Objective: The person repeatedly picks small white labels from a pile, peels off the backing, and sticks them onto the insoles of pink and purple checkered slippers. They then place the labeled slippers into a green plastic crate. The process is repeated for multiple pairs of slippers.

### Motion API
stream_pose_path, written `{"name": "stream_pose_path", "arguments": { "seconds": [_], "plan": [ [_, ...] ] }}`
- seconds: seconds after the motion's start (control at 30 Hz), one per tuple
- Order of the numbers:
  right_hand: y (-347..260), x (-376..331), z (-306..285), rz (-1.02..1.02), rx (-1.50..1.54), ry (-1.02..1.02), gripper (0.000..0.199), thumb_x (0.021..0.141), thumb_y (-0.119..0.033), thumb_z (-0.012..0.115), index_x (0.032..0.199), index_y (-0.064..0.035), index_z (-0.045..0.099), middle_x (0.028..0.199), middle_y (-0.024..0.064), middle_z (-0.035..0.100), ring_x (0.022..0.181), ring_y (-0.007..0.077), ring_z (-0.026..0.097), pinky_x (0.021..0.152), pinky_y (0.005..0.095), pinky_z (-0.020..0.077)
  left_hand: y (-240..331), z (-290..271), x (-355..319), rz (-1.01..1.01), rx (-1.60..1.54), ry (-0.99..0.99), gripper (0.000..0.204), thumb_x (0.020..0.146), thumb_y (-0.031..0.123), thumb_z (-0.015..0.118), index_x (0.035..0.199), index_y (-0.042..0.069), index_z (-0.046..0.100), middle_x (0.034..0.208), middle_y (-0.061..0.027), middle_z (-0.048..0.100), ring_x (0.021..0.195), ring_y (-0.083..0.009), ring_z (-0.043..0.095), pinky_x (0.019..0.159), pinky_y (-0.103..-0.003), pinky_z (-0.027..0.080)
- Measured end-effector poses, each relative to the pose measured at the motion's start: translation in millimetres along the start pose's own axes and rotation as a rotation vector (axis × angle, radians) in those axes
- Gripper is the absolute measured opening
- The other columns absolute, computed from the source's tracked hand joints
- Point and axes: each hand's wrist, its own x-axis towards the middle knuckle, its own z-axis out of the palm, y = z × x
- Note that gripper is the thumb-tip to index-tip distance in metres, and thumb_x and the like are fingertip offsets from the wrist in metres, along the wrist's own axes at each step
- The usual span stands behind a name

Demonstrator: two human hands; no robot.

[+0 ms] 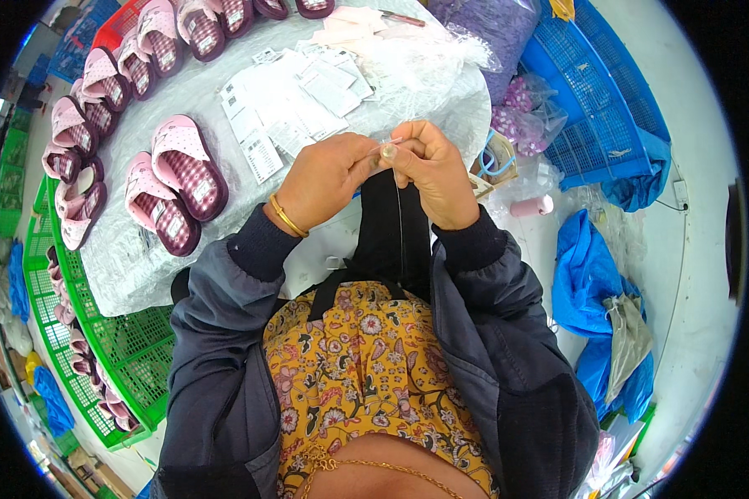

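Pinches a pale sliver [394, 140] between the fingertips of left hand [329, 173] and right hand [431, 170], with fingers curled and thumbs pressed in close. Cannot tell its kind, too small and half hidden by the grip. Holds it in front of the body, at the near edge of the plastic-covered table [129, 270]. Wears a gold bangle [285, 217] on the left wrist and dark ribbed cuffs at both. Counting the clock from the joined hands, has white labels [266, 100] at ten, just beyond left hand, loosely heaped and overlapping. Has a crumpled clear bag [424, 71] between twelve and one, and a purple bag [487, 41] a little past one. Has a pair of pink slippers [173, 170] at nine, with plum soles and checked insoles, pointed toward eleven. Has a slipper row [101, 68] of the same kind curving along the rim from nine to eleven. Meets green crates [141, 337] at eight, with more slippers inside. Has blue crates [591, 91] between two and three, a pink spool [531, 206] between three and four, and blue sheeting [582, 266] at four.
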Motion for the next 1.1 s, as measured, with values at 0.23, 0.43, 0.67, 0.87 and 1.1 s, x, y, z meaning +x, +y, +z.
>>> {"name": "stream_pose_path", "arguments": {
  "seconds": [0.23,0.43,0.67,0.87,1.1],
  "plan": [
    [-3.3,-5.4,4.8,0.11,-0.156,-0.115,0.021,0.087,-0.011,0.071,0.095,-0.003,0.053,0.08,0.0074,0.066,0.061,0.0074,0.054,0.053,0.0206,0.0407,-10.3,-4.1,-15.2,-0.358,-0.755,-0.115,0.02,0.098,0.019,0.056,0.105,0.003,0.066,0.09,0.0022,0.062,0.08,-0.0048,0.052,0.071,-0.022,0.044],
    [9.0,-6.6,8.9,0.203,-0.357,-0.193,0.023,0.086,-0.014,0.074,0.097,-0.0012,0.058,0.082,0.0065,0.067,0.062,0.0077,0.055,0.057,0.0215,0.0458,-22.9,1.8,-33.6,-0.306,-0.508,-0.007,0.014,0.094,0.016,0.057,0.094,0.003,0.062,0.081,-0.0012,0.059,0.075,-0.01,0.053,0.068,-0.026,0.044],
    [13.9,-10.8,22.0,-0.021,-0.604,-0.139,0.028,0.085,-0.011,0.074,0.107,-0.0005,0.061,0.091,0.0063,0.068,0.067,0.0052,0.056,0.06,0.0221,0.0474,-15.7,-7.8,-61.3,-0.287,-0.244,0.183,0.015,0.094,0.016,0.059,0.096,0.002,0.06,0.081,-0.0028,0.058,0.074,-0.0105,0.051,0.067,-0.026,0.044],
    [47.0,-0.3,28.7,0.088,-0.355,-0.233,0.027,0.09,-0.007,0.068,0.113,0.0011,0.056,0.091,0.0042,0.067,0.075,0.0039,0.056,0.067,0.0206,0.0463,-12.7,-9.1,-73.5,-0.248,-0.061,0.253,0.012,0.088,0.014,0.063,0.092,0.003,0.061,0.08,-0.0116,0.058,0.074,-0.0294,0.058,0.066,-0.037,0.046],
    [49.1,2.9,36.6,0.096,-0.406,-0.253,0.026,0.091,-0.008,0.066,0.115,0.0013,0.06,0.09,-0.0004,0.064,0.078,0.0035,0.054,0.07,0.0196,0.045,-40.4,-34.5,-86.1,-0.164,0.807,0.427,0.038,0.078,0.014,0.073,0.111,0.001,0.061,0.111,-0.0103,0.059,0.102,-0.0306,0.055,0.085,-0.04,0.044]
  ]
}}
